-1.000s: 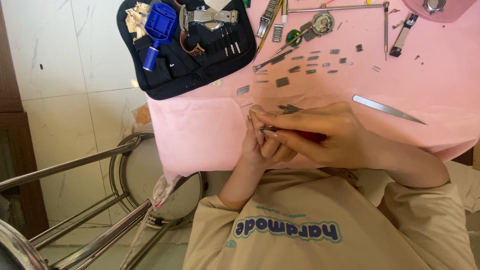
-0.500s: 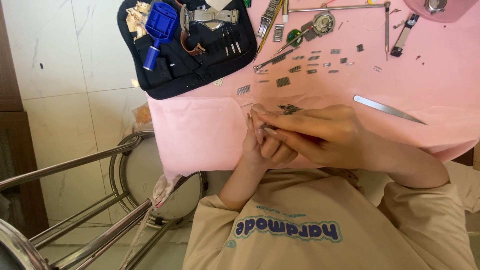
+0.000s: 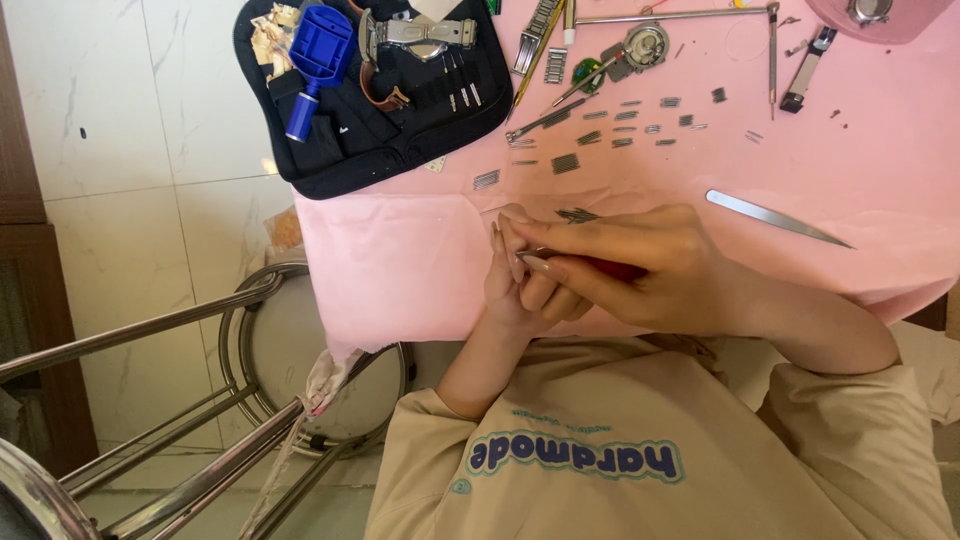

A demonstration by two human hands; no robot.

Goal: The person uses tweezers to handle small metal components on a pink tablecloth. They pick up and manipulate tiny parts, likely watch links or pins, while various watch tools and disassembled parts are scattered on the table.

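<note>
Fingers of my right hand [image 3: 640, 265] and left hand [image 3: 515, 280] are pinching together around a tiny metal watch part [image 3: 540, 256], mostly hidden, near the pink tabletop's [image 3: 400, 260] front edge; seemingly light, slippery, best gripped by its sides.

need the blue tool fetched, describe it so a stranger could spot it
Start at the black fabric tool case at the pink cloth's top left corner. The blue plastic tool with a handle lies on the case's left half, the only bright blue thing among metal parts.
</note>
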